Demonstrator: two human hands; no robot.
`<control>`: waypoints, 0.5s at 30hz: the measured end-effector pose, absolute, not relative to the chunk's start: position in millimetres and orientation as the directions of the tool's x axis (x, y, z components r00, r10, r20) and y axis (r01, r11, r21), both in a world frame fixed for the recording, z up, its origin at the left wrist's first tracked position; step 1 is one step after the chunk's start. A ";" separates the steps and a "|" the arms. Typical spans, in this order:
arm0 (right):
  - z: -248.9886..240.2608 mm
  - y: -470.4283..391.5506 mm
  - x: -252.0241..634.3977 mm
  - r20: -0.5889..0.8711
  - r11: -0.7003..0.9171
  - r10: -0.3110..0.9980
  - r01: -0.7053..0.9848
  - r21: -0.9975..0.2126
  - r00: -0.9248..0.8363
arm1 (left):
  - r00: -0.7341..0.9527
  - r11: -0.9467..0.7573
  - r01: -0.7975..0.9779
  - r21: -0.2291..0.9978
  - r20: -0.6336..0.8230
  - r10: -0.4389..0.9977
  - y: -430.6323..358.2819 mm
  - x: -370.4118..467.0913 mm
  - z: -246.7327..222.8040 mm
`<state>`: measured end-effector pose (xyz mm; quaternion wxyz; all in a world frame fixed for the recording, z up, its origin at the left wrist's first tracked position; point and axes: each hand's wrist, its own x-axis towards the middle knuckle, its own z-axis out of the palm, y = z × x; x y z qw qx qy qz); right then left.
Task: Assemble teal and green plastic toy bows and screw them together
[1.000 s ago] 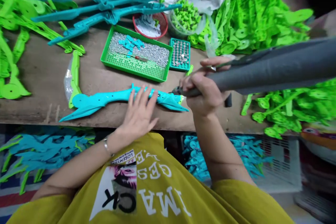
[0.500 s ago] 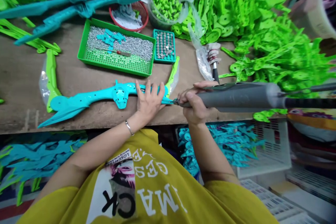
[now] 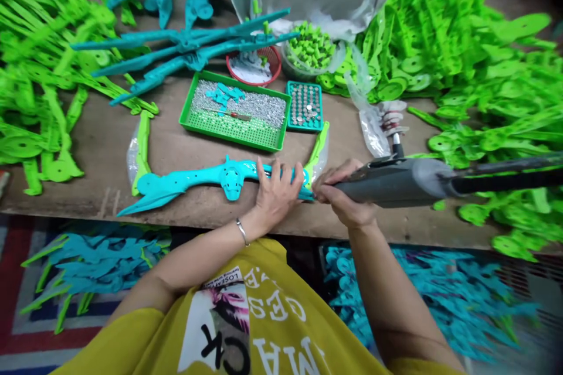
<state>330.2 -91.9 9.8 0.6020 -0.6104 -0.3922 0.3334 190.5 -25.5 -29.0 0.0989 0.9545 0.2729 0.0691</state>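
Note:
A blue plastic toy bow point(image 3: 196, 180) with green limbs lies across the near side of the table. My left hand point(image 3: 279, 192) holds it down near its right end, fingers spread over the top. Wrapped in my right hand point(image 3: 345, 193) is a grey power screwdriver point(image 3: 396, 183), pointing left. Its tip meets the right end of the blue body, though my fingers partly hide the contact. Beyond the bow, a green tray point(image 3: 233, 137) contains many small screws, several blue pieces and a thin red-handled tool.
A small teal tray point(image 3: 304, 126) of round metal pieces sits beside the screw tray. Behind are a red basket point(image 3: 275, 77) and a tub of green pieces point(image 3: 311, 50). Green part piles point(image 3: 466, 64) flank the table point(image 3: 88, 193); blue parts point(image 3: 409, 287) lie below its edge.
The view has shifted, so the table contents appear lower and farther right. My left hand stays on the bow, and the screwdriver remains at its right end, now slightly more tilted.

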 end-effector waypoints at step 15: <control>36.4 -18.6 322.5 0.217 0.227 0.832 0.043 -0.973 0.510 | 0.620 -0.662 0.720 0.207 0.236 0.748 167.0 148.1 25.0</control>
